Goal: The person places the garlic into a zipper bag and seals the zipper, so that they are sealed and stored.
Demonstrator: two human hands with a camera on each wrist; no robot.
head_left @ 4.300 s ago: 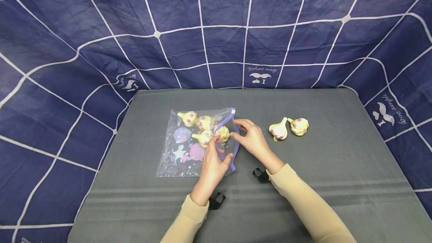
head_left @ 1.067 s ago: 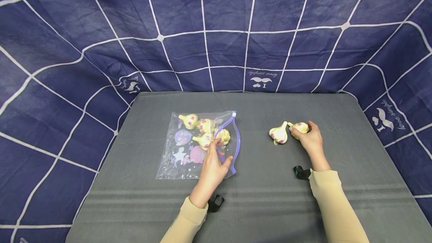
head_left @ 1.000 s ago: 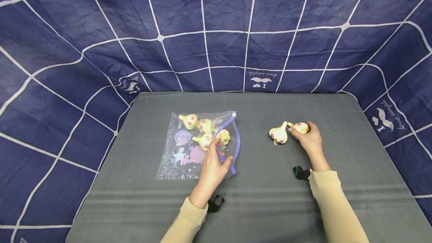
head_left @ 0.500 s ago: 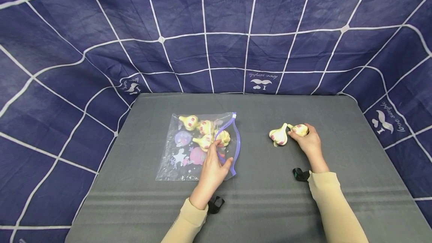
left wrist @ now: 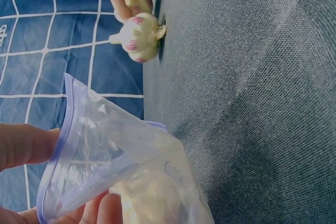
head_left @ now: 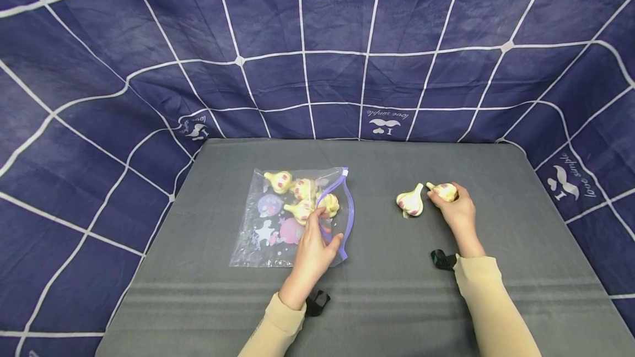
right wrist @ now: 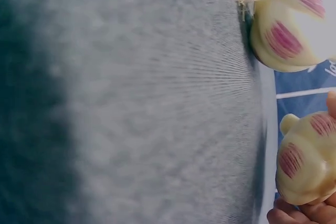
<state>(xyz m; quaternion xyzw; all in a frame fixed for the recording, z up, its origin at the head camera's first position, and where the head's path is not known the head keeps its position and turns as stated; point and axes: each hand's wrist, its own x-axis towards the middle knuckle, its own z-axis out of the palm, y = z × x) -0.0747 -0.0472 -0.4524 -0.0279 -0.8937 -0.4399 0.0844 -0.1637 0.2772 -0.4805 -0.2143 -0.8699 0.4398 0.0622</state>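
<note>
Clear plastic purple-zipped bag (head_left: 248,247), cream-and-pink garlic bulbs (head_left: 281,182) inside hazy to me, my left hand (head_left: 313,250) pinching the bag's mouth, fingertips part-hidden, loose pink-streaked cream garlic bulb (head_left: 410,201) nine o'clock from my right hand (head_left: 460,212), whose fingers pinch a matching bulb (head_left: 445,191), partly covered.

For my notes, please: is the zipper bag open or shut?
Open: the zipper bag shows its purple zip strips bowed apart in the head view.

Head camera looks down; close wrist views apparently share garlic (left wrist: 139,38).

Glossy plastic bag (head_left: 280,252), matt tablecloth (head_left: 392,302)
</note>
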